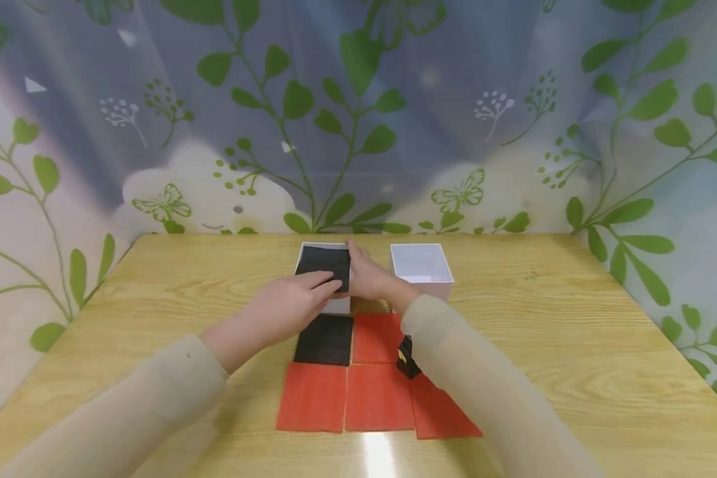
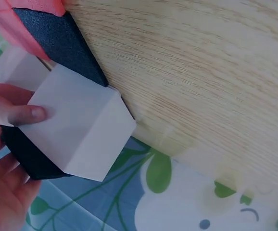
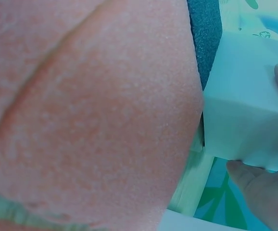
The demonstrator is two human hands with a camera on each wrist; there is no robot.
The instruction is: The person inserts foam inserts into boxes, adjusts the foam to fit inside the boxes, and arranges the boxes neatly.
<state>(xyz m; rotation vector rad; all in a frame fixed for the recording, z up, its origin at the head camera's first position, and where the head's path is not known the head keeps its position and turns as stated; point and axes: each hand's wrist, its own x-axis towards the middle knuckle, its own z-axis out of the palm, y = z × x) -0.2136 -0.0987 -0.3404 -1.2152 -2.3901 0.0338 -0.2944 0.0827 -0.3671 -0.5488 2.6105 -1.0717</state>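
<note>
A white box (image 1: 339, 305) stands at the back of the table, its opening covered by a black square pad (image 1: 319, 259) that sits just inside the rim. My left hand (image 1: 287, 302) reaches over from the left, its extended fingers resting on the pad near the front right corner; its thumb is hidden. From the right, my right hand (image 1: 364, 275) grips the box around its side, thumb up by the rear rim. In the left wrist view the pad (image 2: 31, 156) juts from the mouth of the white box (image 2: 81, 115), and a fingertip presses on a box wall.
Just in front of the box lies another black square (image 1: 324, 340). Beside and below it are several red squares (image 1: 312, 397), partly under my right forearm. A second white box (image 1: 421, 262) stands to the right, open at the top. A patterned curtain (image 1: 358, 119) hangs behind the table.
</note>
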